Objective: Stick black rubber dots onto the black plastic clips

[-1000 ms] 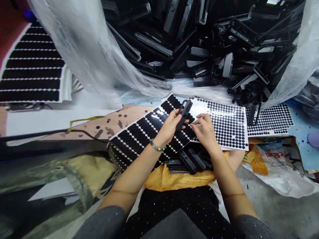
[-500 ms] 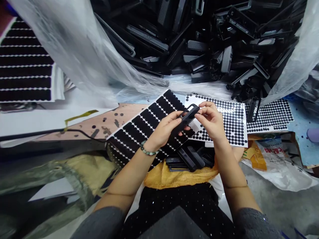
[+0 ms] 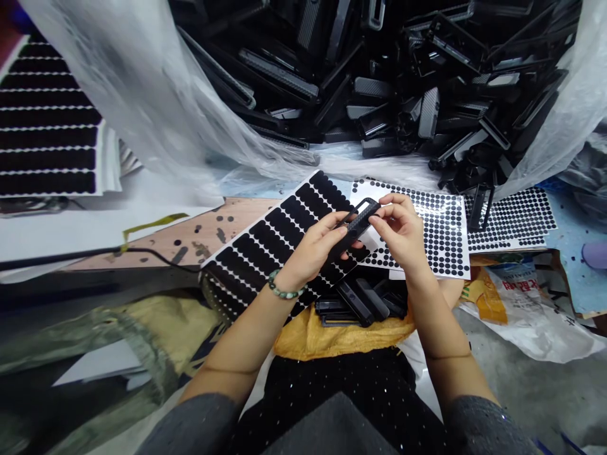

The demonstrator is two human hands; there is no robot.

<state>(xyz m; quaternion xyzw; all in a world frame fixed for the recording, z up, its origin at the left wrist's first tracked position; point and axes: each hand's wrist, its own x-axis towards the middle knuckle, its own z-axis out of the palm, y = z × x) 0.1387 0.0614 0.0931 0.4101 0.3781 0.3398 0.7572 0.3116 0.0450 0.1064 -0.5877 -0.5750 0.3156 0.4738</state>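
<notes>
My left hand (image 3: 317,248) is closed round a narrow black plastic part (image 3: 356,223) and holds it tilted up to the right. My right hand (image 3: 402,232) pinches the part's upper end with thumb and fingertips. Both hands hover over a white sheet of black oval pads (image 3: 272,243). A sheet of small black round dots (image 3: 441,230) lies just to the right of them. Below the hands, a few more black parts (image 3: 363,302) rest on yellow cloth (image 3: 341,338) on my lap.
A large heap of black plastic parts (image 3: 403,82) fills a clear plastic bag (image 3: 156,107) at the back. Another pad sheet (image 3: 47,117) lies far left, a second dot sheet (image 3: 519,218) far right. A black cable (image 3: 95,256) crosses the wooden board (image 3: 199,237). Printed bags (image 3: 516,297) lie at right.
The black part has tipped from nearly upright to slanting right. My right hand rose from the oval pad sheet to pinch the part's upper end. The view shifted slightly.
</notes>
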